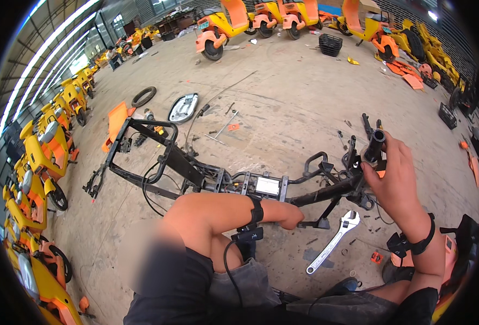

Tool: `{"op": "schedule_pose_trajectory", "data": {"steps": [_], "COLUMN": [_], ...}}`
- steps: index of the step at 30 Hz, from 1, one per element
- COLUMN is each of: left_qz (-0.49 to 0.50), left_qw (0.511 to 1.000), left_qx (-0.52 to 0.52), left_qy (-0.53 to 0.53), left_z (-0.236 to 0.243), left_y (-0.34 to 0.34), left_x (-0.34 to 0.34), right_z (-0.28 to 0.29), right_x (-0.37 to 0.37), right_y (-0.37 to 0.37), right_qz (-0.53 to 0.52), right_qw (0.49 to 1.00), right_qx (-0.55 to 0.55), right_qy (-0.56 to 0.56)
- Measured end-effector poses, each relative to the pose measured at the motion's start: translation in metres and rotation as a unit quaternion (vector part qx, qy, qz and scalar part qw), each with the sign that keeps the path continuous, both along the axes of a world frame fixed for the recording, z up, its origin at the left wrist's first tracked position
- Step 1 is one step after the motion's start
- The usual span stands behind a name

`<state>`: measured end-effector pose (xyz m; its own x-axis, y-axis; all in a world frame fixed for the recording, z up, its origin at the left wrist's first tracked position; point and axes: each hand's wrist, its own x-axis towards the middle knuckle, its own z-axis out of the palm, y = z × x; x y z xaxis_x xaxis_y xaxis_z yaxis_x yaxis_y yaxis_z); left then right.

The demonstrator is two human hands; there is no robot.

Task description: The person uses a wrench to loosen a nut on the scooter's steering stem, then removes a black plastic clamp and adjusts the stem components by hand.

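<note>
In the head view, the right hand (396,170) clasps the upright black tube (377,143), seemingly steadying the frame (330,192) on the floor (282,92), while the left hand (290,215), its grip impossible to tell, is beside the frame.

Right grip (395,174) on black tube (376,144)

Two hands in play: right hand (395,176) at three o'clock, left hand (292,216) between four and five! One bike frame (187,167) at the dial's centre, one wrench (332,245) at four, one T-handle tool (227,125) at eleven, one loose tyre (135,103) at ten. Four scooters (221,31) between twelve and one, and the line of scooters (44,157), eight to ten, runs too deep to count!
</note>
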<state>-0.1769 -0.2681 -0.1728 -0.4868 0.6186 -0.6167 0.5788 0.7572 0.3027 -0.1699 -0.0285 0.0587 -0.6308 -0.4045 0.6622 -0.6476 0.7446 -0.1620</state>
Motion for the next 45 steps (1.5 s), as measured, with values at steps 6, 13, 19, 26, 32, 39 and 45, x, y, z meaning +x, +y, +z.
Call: {"op": "schedule_pose_trajectory", "data": {"steps": [6,13,19,26,32,39,45], "left_qz": [-0.017,-0.034,-0.024,-0.023,-0.03,0.004,-0.014], "left_qw": [1.0,0.999,0.999,0.999,0.999,1.0,1.0], "left_qx": [-0.007,-0.015,-0.014,0.012,-0.025,-0.024,-0.01], "left_qy": [-0.002,0.002,0.017,0.019,-0.002,0.002,0.008], "left_z": [-0.003,-0.004,-0.001,-0.001,-0.008,0.015,0.013], "left_y": [0.003,0.002,-0.002,0.0,-0.002,0.003,-0.003], "left_x": [-0.003,-0.003,0.002,0.005,0.001,0.003,0.006], "right_z": [0.025,0.033,0.021,0.002,0.023,0.027,0.009], "right_x": [-0.024,-0.043,-0.005,-0.001,-0.023,-0.041,-0.015], "right_y": [0.027,0.033,0.004,0.0,0.021,0.036,0.022], "right_qz": [0.148,0.219,0.029,-0.001,0.143,0.203,0.053], "right_qw": [0.962,0.93,0.996,1.0,0.98,0.965,0.997], "right_qx": [-0.019,0.005,0.022,-0.011,0.0,0.019,0.001], "right_qy": [-0.229,-0.294,-0.084,-0.02,-0.139,-0.163,-0.057]}}
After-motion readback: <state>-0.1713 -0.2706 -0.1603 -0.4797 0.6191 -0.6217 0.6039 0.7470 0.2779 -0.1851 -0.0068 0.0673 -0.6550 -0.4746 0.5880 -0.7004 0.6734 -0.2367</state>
